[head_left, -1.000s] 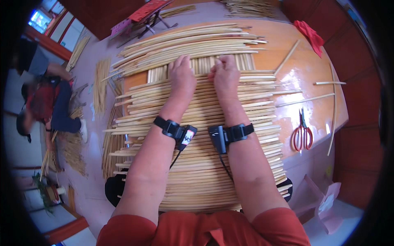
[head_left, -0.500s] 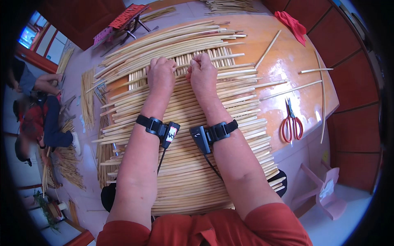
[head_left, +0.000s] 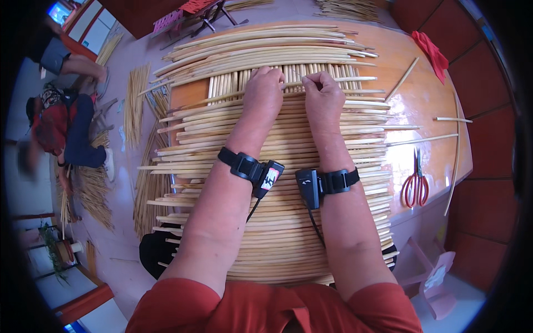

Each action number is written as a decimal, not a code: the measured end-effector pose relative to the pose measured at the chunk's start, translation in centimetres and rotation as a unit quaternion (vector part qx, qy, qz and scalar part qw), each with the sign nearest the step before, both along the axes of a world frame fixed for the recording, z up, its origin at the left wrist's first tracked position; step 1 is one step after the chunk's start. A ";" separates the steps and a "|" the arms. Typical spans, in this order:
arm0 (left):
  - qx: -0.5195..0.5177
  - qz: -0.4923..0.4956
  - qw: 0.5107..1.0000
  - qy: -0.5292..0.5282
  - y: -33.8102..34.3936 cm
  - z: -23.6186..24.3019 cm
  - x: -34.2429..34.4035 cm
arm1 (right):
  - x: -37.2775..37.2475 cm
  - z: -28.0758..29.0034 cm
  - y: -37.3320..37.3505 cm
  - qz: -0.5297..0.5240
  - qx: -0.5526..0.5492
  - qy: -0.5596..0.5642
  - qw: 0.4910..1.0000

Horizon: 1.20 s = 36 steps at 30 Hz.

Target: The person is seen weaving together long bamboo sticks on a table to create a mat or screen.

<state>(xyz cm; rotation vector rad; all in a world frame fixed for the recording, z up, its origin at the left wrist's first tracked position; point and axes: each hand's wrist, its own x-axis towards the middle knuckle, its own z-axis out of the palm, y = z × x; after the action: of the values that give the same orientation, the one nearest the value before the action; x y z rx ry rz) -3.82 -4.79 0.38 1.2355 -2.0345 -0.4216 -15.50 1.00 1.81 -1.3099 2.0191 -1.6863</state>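
A mat of pale peeled sticks (head_left: 288, 133) lies crosswise before me, closely laid and tied or stacked in rows. Through a gap near its far side shows a layer of shorter sticks (head_left: 225, 83) running the other way. My left hand (head_left: 264, 93) is closed over a thin pale stick (head_left: 360, 79) that spans this gap. Just right of it, my right hand (head_left: 324, 100) is closed in a pinch beside the same stick; whatever sits between thumb and forefinger is too small to make out. Both wrists wear black straps with small boxes.
Red-handled scissors (head_left: 416, 186) lie on the orange table (head_left: 408, 100) at right, near loose sticks (head_left: 422, 139) and a red cloth (head_left: 430, 55). A pink chair (head_left: 438, 277) stands lower right. At left, another person (head_left: 61, 127) works among stick bundles (head_left: 95, 194) on the floor.
The whole view has shifted, so the mat and table appear farther right. My right hand has moved slightly away from the left, still pinched. The left hand stays over the stick.
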 end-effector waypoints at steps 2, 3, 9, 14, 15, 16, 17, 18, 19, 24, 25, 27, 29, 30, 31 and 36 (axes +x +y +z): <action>-0.004 0.006 1.000 -0.002 -0.1 0.0 0.0 | 0.2 0.4 0.3 0.000 0.036 0.040 0.999; -0.004 0.007 1.000 -0.012 -0.1 0.0 0.1 | 0.3 0.6 0.4 -0.002 0.068 0.078 0.995; -0.005 0.009 1.000 -0.024 0.1 0.1 0.2 | 0.5 0.6 0.9 0.024 0.123 0.170 0.977; -0.009 0.007 0.999 -0.035 0.1 0.2 0.2 | 0.5 0.6 1.1 0.048 0.113 0.178 0.976; -0.005 0.012 0.999 -0.035 0.1 0.2 0.2 | 0.5 0.6 1.1 0.056 0.120 0.175 0.976; 0.000 0.017 0.999 -0.035 0.1 0.2 0.2 | 0.5 0.6 1.1 0.056 0.120 0.175 0.976; 0.000 0.017 0.999 -0.034 0.1 0.1 0.1 | 0.5 0.7 1.2 0.058 0.120 0.174 0.976; -0.004 0.017 0.999 -0.033 0.0 0.0 0.1 | 0.5 0.8 1.2 0.061 0.119 0.172 0.976; -0.009 0.018 0.999 -0.032 0.0 0.0 0.1 | 0.5 0.8 1.2 0.061 0.119 0.172 0.976; -0.023 0.012 0.999 -0.028 -0.1 -0.2 0.1 | 0.6 0.7 1.1 0.048 0.112 0.198 0.973; -0.031 0.009 0.999 -0.024 -0.1 -0.3 0.1 | 0.7 0.6 1.1 0.048 0.112 0.198 0.973; -0.032 0.006 0.999 -0.024 -0.3 -0.4 0.2 | 0.8 0.5 1.1 0.045 0.115 0.220 0.968; -0.032 0.001 0.999 -0.022 -0.3 -0.5 0.2 | 0.8 0.5 1.1 0.046 0.113 0.221 0.967; -0.036 0.002 0.999 -0.024 -0.3 -0.5 0.2 | 0.7 0.5 1.1 0.048 0.111 0.222 0.967; -0.041 0.002 0.999 -0.026 -0.2 -0.4 0.2 | 0.7 0.5 1.1 0.047 0.111 0.222 0.968; -0.028 0.008 0.999 -0.029 0.0 0.0 0.1 | 0.7 0.2 0.9 0.040 0.108 0.229 0.967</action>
<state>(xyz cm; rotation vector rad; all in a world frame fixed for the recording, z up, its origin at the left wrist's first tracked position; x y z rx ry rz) -3.69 -4.79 0.41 1.2417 -2.0694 -0.3233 -14.85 1.88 2.00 -1.7959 2.2690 -1.1612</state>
